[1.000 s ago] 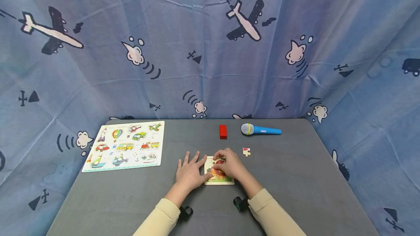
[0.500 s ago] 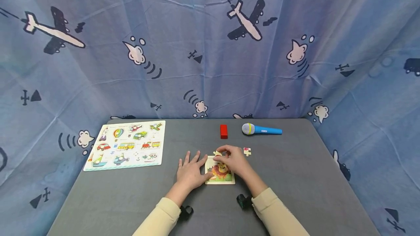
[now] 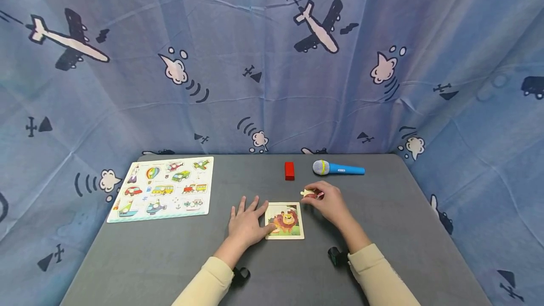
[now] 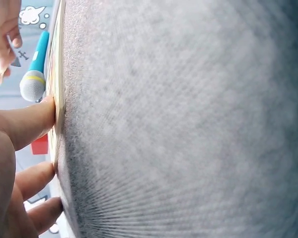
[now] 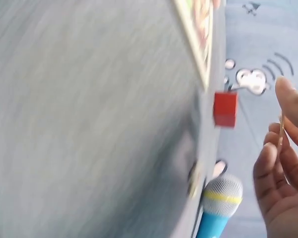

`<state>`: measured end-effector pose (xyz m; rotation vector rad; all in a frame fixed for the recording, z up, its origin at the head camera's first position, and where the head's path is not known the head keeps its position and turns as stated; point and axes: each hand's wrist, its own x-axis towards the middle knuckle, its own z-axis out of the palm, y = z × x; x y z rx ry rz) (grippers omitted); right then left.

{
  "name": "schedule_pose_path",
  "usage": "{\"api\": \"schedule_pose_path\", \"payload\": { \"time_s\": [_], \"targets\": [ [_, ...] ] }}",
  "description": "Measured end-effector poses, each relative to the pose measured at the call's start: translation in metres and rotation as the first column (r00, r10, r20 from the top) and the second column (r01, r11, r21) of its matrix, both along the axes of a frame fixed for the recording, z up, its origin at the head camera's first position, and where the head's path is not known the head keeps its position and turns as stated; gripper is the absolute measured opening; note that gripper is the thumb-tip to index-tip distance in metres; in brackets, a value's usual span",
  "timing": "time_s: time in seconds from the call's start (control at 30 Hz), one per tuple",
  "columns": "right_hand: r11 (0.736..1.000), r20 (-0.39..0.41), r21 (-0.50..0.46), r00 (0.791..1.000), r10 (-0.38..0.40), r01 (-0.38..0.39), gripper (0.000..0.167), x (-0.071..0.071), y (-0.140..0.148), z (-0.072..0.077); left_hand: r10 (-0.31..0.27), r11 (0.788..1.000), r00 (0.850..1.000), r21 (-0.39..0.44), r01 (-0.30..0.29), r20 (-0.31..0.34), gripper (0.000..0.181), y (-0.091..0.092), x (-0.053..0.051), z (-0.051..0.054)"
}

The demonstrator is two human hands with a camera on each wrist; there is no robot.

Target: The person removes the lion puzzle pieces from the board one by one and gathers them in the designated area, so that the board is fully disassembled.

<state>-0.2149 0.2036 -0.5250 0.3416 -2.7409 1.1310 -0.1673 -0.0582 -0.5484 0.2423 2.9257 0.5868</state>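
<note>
A small square puzzle board [image 3: 284, 237] with a lion picture lies on the grey table. Spread out at its left side, the left hand [image 3: 246, 228] rests its thumb on the board; in the left wrist view its fingertips touch the board's edge [image 4: 59, 59]. To the upper right of the board, the right hand [image 3: 333, 204] pinches a puzzle piece [image 3: 308, 193] between thumb and fingers. That thin piece [image 5: 281, 131] appears edge-on in the right wrist view, above the table. A second loose piece [image 5: 193, 179] lies on the table, mostly hidden by the right hand in the head view.
A red block [image 3: 289, 171] and a blue toy microphone [image 3: 346, 169] lie behind the hands. At the left is a large picture board [image 3: 170, 190] with vehicles. A patterned blue curtain [image 3: 221, 122] hangs behind the table [image 3: 148, 259].
The right hand has lifted a piece off the board's upper part and carried it right, over the loose piece. More of the lion picture shows. The left hand has stayed put.
</note>
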Motion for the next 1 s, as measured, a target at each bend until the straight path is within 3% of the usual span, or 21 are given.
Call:
{"api": "schedule_pose_path", "payload": {
  "time_s": [0.23,0.37,0.57,0.87,1.0],
  "targets": [
    [0.996,0.024,0.038,0.996,-0.082,0.081,0.035,-0.008,0.042,-0.009,-0.006,1.0,1.0,0.019,0.006,-0.009,0.075,0.0,0.0,-0.001],
    [0.995,0.025,0.063,0.997,-0.073,0.071,0.033,-0.014,0.062,-0.014,0.0,1.0,1.0,0.025,0.001,-0.012,0.075,0.0,0.0,0.0],
    [0.992,0.118,0.109,0.99,-0.073,0.06,0.034,-0.022,0.08,-0.02,-0.001,1.0,1.0,0.028,0.002,-0.011,0.075,-0.001,0.002,0.002],
    [0.986,0.238,0.164,0.97,-0.054,0.014,0.034,-0.027,0.089,-0.02,0.003,1.0,1.0,0.027,-0.003,-0.006,0.074,-0.001,0.001,0.003],
    [0.987,0.256,0.16,0.966,-0.038,-0.003,0.036,-0.028,0.09,-0.021,0.0,1.0,1.0,0.028,0.001,-0.008,0.074,-0.001,0.001,0.002]
  ]
}}
